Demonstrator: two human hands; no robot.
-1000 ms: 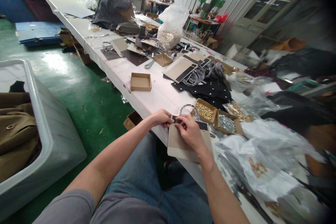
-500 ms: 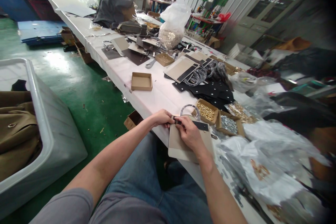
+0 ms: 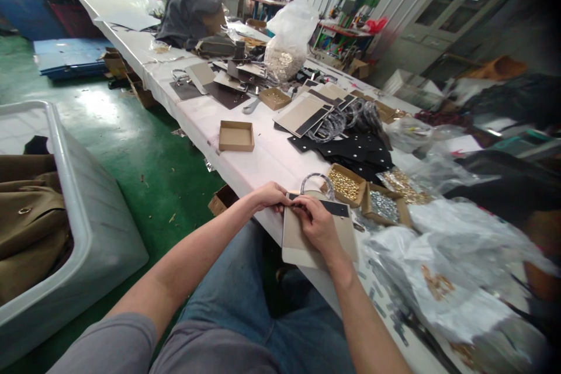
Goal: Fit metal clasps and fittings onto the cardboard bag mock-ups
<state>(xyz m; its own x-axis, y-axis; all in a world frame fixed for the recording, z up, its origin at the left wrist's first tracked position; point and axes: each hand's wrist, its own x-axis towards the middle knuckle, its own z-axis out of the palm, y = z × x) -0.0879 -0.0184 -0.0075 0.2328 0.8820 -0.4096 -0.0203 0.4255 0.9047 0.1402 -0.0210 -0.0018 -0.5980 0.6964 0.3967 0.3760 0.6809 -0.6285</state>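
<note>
A beige panel (image 3: pixel 298 239) with a black strip (image 3: pixel 335 208) along its top lies at the near edge of the long white table (image 3: pixel 205 120). My left hand (image 3: pixel 270 196) pinches the panel's top left corner. My right hand (image 3: pixel 318 223) rests on the panel, its fingertips pinched at the same corner on something too small to make out. A clear ring handle (image 3: pixel 316 179) lies just behind the panel. Small cardboard boxes of gold studs (image 3: pixel 344 184) and silver parts (image 3: pixel 382 205) stand to the right of my hands.
An empty cardboard box (image 3: pixel 236 136) stands farther up the table. Beyond it lie beige and black panels (image 3: pixel 307 114), black cut pieces (image 3: pixel 350 149) and a clear bag of metal parts (image 3: pixel 287 41). Plastic bags (image 3: pixel 438 269) crowd the right. A white bin (image 3: pixel 83 210) holding brown fabric stands at left.
Almost nothing: both hands stay pinched at the panel's top left corner, with the right fingertips shifting slightly. The view has drifted a little.
</note>
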